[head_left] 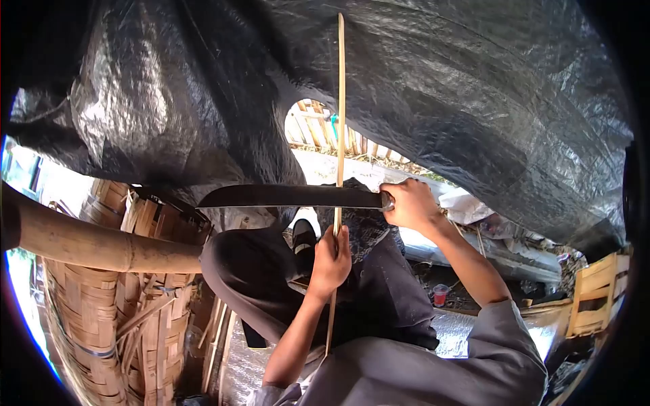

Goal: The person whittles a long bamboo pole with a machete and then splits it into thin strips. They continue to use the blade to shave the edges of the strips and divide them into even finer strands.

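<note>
A long, thin bamboo strip [341, 81] stands nearly upright in front of me. My left hand [330, 262] is closed around it below its middle, and its lower end reaches down toward my lap. My right hand [411, 204] grips a machete [291, 196] by its handle, most of which the fingers hide. The dark blade lies level and points left. It crosses the strip just above my left hand, seemingly against it.
Woven bamboo baskets [91, 325] stand at the left, with a thick bamboo pole [108, 243] across them. Black plastic sheeting [474, 101] hangs overhead and ahead. A red cup [441, 295] sits on the ground at right, near a bamboo crate [596, 298].
</note>
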Action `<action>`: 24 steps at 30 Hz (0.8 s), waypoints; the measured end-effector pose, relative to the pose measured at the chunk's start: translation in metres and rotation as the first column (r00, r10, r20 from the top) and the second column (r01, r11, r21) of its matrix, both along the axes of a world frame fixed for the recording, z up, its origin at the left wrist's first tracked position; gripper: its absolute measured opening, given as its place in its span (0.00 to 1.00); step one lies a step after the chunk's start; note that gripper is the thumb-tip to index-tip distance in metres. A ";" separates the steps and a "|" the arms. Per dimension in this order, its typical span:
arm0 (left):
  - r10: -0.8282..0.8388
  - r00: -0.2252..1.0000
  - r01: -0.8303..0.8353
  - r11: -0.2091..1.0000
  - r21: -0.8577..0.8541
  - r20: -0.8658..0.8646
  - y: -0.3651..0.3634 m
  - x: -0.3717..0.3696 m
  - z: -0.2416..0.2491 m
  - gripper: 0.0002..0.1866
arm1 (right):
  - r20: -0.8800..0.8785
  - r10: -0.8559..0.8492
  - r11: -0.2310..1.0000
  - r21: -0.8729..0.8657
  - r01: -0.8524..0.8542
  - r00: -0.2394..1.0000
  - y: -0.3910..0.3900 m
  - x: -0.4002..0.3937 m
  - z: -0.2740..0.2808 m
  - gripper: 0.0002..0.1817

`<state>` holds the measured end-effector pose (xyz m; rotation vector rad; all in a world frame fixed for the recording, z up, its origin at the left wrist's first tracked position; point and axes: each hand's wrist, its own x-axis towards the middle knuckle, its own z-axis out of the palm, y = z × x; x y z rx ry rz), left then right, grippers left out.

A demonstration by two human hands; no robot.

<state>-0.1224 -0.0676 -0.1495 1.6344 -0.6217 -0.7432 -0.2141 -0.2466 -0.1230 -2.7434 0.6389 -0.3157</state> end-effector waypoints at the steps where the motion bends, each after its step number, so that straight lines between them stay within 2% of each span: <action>1: 0.003 1.000 -0.004 1.000 -0.010 -0.008 0.001 0.002 -0.014 0.17 | -0.017 -0.018 1.000 0.005 0.018 1.000 0.002 -0.001 -0.008 0.15; 2: -0.015 1.000 0.015 1.000 0.022 -0.009 0.003 0.003 -0.028 0.16 | -0.098 -0.032 0.999 0.032 0.035 0.995 0.005 -0.002 -0.014 0.17; 3: -0.032 0.999 0.032 0.998 0.052 -0.007 0.002 0.002 -0.039 0.16 | -0.104 -0.028 0.999 0.018 0.030 0.994 0.005 -0.005 -0.018 0.17; 4: -0.045 0.996 0.033 0.990 0.139 0.080 0.002 0.001 -0.047 0.17 | -0.165 -0.037 0.999 0.021 0.041 0.986 0.007 -0.008 -0.023 0.17; 5: -0.041 0.997 0.032 0.991 0.131 0.072 0.001 -0.004 -0.050 0.17 | -0.226 -0.047 0.998 0.025 0.054 0.973 0.009 -0.011 -0.029 0.17; 7: -0.023 0.980 -0.001 0.992 0.123 0.196 -0.001 -0.013 -0.053 0.17 | -0.248 -0.033 0.999 -0.010 0.032 0.968 0.010 -0.018 -0.039 0.17; 9: -0.053 0.987 0.025 0.983 0.181 0.150 -0.003 -0.012 -0.053 0.17 | -0.264 -0.006 1.000 -0.022 0.000 0.965 0.010 -0.024 -0.041 0.17; 11: -0.084 0.974 0.044 0.981 0.190 0.210 -0.005 -0.012 -0.052 0.16 | -0.309 0.001 1.000 -0.013 -0.005 0.951 0.013 -0.026 -0.042 0.19; 13: -0.074 0.967 0.036 0.987 0.158 0.243 -0.012 -0.012 -0.047 0.14 | -0.315 0.035 0.999 -0.019 -0.044 0.948 0.013 -0.026 -0.041 0.20; 14: -0.044 0.957 0.012 0.994 0.113 0.288 -0.016 -0.013 -0.050 0.13 | -0.338 0.005 0.999 0.052 0.013 0.941 0.014 -0.024 -0.039 0.24; 15: -0.013 0.944 -0.010 0.998 0.069 0.331 -0.019 -0.013 -0.052 0.11 | -0.343 0.008 0.999 0.053 0.011 0.939 0.013 -0.022 -0.039 0.24; 17: -0.015 0.959 -0.003 0.998 0.063 0.282 -0.027 -0.011 -0.049 0.10 | -0.328 0.023 0.991 0.129 0.020 0.945 0.011 -0.020 -0.039 0.24; 18: -0.018 0.971 0.005 0.998 0.055 0.240 -0.030 -0.010 -0.047 0.09 | -0.331 0.024 0.991 0.129 0.020 0.943 0.009 -0.020 -0.042 0.24; 20: -0.026 0.967 0.013 0.999 0.051 0.253 -0.035 -0.009 -0.052 0.09 | -0.209 0.039 0.993 0.121 -0.013 0.977 0.009 -0.020 -0.048 0.19; 24: 0.011 0.953 -0.016 1.000 0.012 0.304 -0.037 -0.010 -0.055 0.09 | -0.260 -0.013 0.995 0.093 0.039 0.966 0.012 -0.016 -0.043 0.19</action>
